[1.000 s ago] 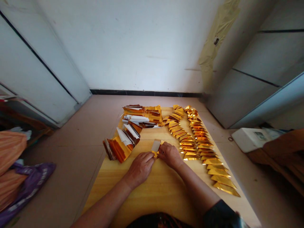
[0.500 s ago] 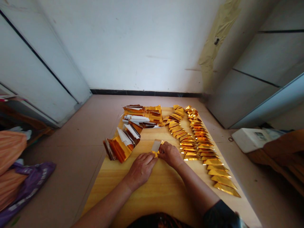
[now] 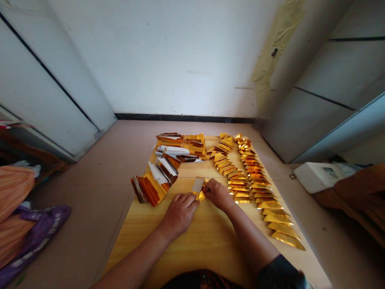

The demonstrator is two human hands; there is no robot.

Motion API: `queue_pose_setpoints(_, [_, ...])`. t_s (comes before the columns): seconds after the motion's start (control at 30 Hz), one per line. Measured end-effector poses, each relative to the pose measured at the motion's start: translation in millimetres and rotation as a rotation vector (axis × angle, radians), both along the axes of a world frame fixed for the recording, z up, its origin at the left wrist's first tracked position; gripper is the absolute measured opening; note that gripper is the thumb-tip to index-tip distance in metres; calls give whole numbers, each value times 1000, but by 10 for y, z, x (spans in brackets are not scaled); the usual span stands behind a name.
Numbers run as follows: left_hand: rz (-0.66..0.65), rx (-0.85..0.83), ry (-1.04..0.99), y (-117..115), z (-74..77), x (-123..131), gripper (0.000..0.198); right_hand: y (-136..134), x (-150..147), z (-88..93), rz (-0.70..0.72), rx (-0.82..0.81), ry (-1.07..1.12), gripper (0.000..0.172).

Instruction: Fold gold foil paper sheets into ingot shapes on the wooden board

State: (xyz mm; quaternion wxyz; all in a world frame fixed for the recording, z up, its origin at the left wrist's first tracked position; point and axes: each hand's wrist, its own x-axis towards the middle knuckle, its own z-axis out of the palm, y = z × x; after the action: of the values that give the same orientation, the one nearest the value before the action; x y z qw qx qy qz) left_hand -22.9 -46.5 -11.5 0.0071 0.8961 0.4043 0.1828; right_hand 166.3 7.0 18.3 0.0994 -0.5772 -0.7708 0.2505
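Note:
A small sheet of gold foil paper (image 3: 197,184), partly folded with its pale side up, lies on the wooden table between my hands. Fingers of my left hand (image 3: 180,210) are closed on its near left corner. My right hand (image 3: 217,193) pinches the right edge, where a gold flap shows; the fingertips partly cover it. To the right, folded gold foil pieces (image 3: 233,172) overlap in a curved row. A second, longer row of folded gold pieces (image 3: 261,188) runs down the table's right side.
Stacks of gold and white foil paper (image 3: 153,186) lie at the left of the table (image 3: 144,245), with more bundles (image 3: 192,142) at the far edge. A white box (image 3: 315,176) stands to the right. Orange and purple bags (image 3: 39,228) are on the left.
My right hand has shifted slightly right along the paper's edge, showing more of the gold flap. My left hand stays nearly where it was at the near corner.

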Motion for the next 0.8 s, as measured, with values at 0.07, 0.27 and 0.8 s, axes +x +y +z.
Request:
queue_pose_setpoints(0.07, [3, -18, 7, 1, 1, -1, 29, -20, -10, -3, -8, 14, 3, 14])
queue_pose_setpoints(0.27, [14, -49, -3, 9, 18, 18, 27, -102, -88, 11, -80, 57, -31, 8])
queue_pose_setpoints(0.8, [49, 7, -32, -3, 35, 82, 16, -22, 25, -109, -25, 52, 81, 30])
